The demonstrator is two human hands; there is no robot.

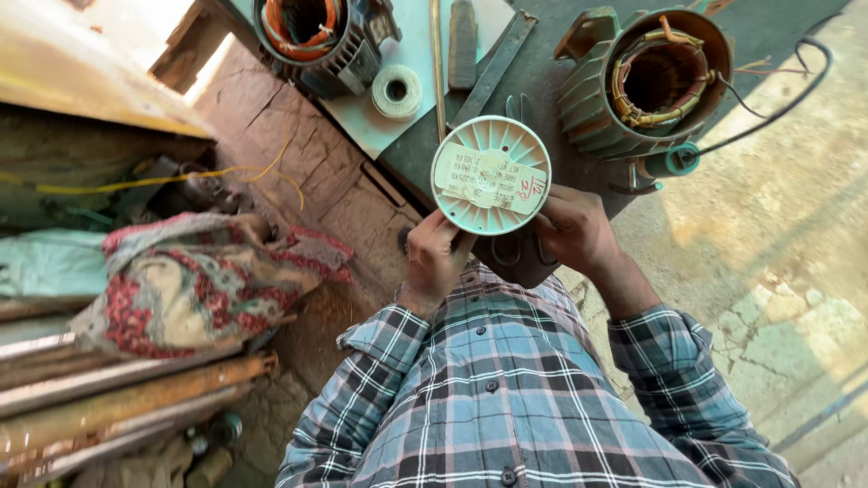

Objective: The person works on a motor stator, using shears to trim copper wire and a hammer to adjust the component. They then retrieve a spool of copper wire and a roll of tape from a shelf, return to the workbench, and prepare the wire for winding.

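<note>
Plaid shirt (506, 398), both hands on green spool (491, 174).

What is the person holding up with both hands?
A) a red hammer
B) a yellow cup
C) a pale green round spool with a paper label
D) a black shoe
C: both the left hand and the right hand grip the pale green round spool, whose flat ribbed face carries a paper label, held above the dark workbench.
</note>
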